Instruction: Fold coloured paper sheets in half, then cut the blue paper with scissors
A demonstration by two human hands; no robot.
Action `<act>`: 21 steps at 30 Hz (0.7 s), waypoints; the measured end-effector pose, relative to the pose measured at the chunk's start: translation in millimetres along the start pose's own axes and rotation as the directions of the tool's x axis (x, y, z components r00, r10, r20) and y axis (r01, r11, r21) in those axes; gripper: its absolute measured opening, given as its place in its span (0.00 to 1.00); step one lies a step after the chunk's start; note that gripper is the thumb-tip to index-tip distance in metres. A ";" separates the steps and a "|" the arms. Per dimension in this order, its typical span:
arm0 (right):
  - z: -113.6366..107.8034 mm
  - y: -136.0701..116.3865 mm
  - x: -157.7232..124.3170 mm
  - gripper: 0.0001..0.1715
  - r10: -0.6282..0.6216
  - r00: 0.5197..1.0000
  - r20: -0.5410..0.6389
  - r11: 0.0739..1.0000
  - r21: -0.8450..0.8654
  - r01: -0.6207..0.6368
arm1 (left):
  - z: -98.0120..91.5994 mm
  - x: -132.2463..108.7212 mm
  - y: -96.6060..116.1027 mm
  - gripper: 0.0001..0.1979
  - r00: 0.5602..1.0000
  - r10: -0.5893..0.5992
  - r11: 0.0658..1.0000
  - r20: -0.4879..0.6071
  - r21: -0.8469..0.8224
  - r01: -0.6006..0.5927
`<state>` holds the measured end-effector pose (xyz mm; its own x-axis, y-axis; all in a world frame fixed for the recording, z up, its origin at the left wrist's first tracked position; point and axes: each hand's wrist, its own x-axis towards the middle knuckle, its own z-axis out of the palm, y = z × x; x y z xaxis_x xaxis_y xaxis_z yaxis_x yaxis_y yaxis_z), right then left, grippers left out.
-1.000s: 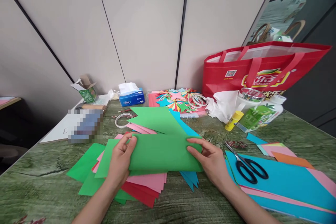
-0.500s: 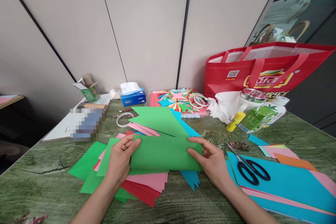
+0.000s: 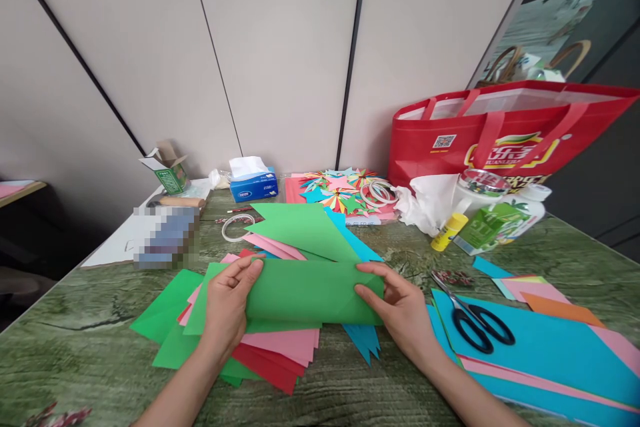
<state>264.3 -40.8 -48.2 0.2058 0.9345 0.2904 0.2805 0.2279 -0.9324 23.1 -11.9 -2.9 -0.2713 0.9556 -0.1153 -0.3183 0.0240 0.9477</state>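
A folded sheet of green paper is stretched between my two hands, its long side running left to right. My left hand pinches its left end, thumb on the near face. At the right end, my right hand grips it between thumb and fingers. Beneath it spreads a pile of coloured sheets, with pink paper, red paper and more green paper showing. Beyond the held sheet lies a green paper piece with a notched end, over blue pieces with pointed ends.
Black-handled scissors rest on blue sheets at right. Behind them stand a yellow glue stick, a green carton and a red bag. A tape roll, tissue pack and paper stars lie farther back.
Both hands and the folded green paper have shifted very slightly left. My grip at both ends is the same; the other things have stayed put.
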 end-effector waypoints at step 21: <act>1.4 1.1 -1.4 0.16 0.009 0.999 -0.035 1.000 -0.017 -0.009 | 0.7 -0.4 0.3 0.15 0.999 -0.005 0.998 -0.050 -0.059 0.002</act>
<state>262.9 -41.5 -50.0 0.2409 0.9263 0.2897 0.2941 0.2148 -0.9313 23.7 -12.1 -2.3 -0.3148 0.9395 -0.1352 -0.3716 0.0091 0.9283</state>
